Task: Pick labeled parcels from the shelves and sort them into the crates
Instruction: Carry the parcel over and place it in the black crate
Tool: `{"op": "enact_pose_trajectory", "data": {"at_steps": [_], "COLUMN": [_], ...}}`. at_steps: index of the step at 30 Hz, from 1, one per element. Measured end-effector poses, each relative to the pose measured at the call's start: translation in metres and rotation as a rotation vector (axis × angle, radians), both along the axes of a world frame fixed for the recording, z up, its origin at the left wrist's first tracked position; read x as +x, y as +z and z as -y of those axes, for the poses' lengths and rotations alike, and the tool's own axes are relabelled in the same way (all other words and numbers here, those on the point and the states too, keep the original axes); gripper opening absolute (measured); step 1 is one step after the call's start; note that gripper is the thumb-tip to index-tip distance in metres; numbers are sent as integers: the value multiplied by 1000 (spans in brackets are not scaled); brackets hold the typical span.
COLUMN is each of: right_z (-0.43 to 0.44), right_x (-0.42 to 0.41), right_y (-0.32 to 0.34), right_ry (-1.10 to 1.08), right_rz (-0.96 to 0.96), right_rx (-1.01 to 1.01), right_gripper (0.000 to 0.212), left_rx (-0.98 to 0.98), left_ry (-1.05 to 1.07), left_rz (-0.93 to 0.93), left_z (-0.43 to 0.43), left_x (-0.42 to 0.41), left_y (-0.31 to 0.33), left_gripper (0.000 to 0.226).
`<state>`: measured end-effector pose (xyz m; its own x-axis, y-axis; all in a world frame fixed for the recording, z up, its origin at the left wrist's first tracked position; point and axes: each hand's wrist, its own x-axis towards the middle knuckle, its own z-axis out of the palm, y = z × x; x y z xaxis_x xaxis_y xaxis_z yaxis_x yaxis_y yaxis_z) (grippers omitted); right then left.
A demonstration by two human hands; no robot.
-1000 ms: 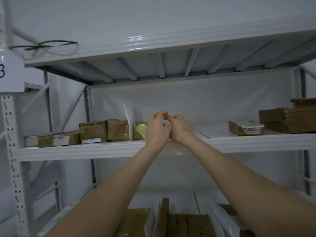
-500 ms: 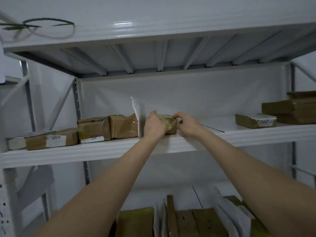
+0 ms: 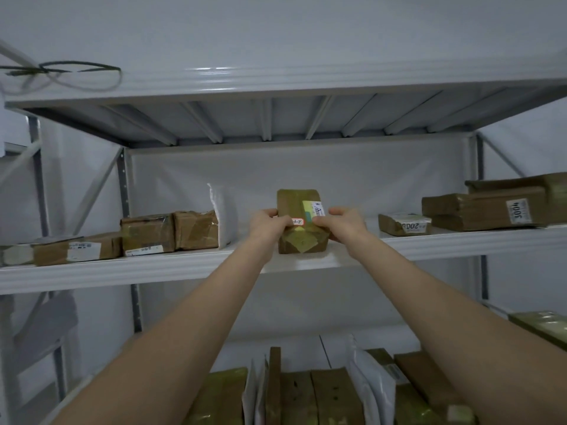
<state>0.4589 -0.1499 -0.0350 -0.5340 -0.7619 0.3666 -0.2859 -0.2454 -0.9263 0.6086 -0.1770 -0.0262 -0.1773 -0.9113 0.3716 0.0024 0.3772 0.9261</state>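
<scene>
Two hands held the brown taped parcel (image 3: 294, 202) between them: your left hand (image 3: 266, 224) gripped its left edge and your right hand (image 3: 344, 224) its right edge, fingers curled round the sides and thumbs on the face turned toward you. The parcel stood on end, its lower end at the front of the white shelf (image 3: 184, 265); whether it rested there or hung just clear could not be told. Between your thumbs sat a small red-edged label (image 3: 297, 221) with handwriting, and just above your right thumb a white printed label (image 3: 318, 208). Just to the left of your left hand a white padded mailer (image 3: 222, 216) stood upright, and beyond it two taped cardboard boxes (image 3: 168, 233) sat touching each other. Near the right of your right hand lay a flat parcel marked 2002 (image 3: 404, 224), and farther right a stack of parcels marked 3004 (image 3: 484, 210). Below your forearms, more parcels and mailers (image 3: 306, 400) stood on edge on the lower shelf.
</scene>
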Motion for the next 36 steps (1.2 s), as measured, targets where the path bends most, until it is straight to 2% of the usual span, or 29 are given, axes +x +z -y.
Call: {"op": "enact_pose_trajectory", "data": {"at_steps": [3, 7, 11, 15, 18, 21, 24, 27, 33, 34, 36], "right_z": [-16, -32, -52, -70, -81, -89, -91, -90, -88, -89, -88], "right_x": [-4, -11, -14, -11, -10, -9, -9, -8, -15, -15, -15], "right_y": [-8, -13, -11, -10, -13, -13, -14, -9, -1, 1, 5], "right_ry": [85, 56, 30, 125, 192, 184, 185, 148, 265, 285, 292], "right_rz": [14, 120, 178, 219, 231, 196, 154, 94, 191, 212, 197], "right_rx": [19, -81, -168, -231, -250, -232, -237, -263, -196, -175, -155], "right_gripper": [38, 28, 33, 44, 52, 42, 31, 30, 23, 27, 48], "left_rx": [15, -20, -105, -195, -184, -124, -156, -168, -88, -94, -119], "left_ry": [-38, -51, -46, -23, -23, -50, -88, -156, -234, -248, -264], "left_rz": [-59, -76, -95, -83, -151, -176, -170, -159, -210, -196, -172], "left_z": [-15, -29, -45, -58, -64, -69, -70, -69, -58, -56, -52], "left_x": [-3, -5, -5, -5, -3, 0, 2, 6, 12, 13, 15], "left_y": [-2, -4, -2, -1, -1, 0, 0, -1, 2, 3, 3], "left_gripper": [48, 48, 52, 40, 28, 26, 31, 38, 35, 36, 42]}}
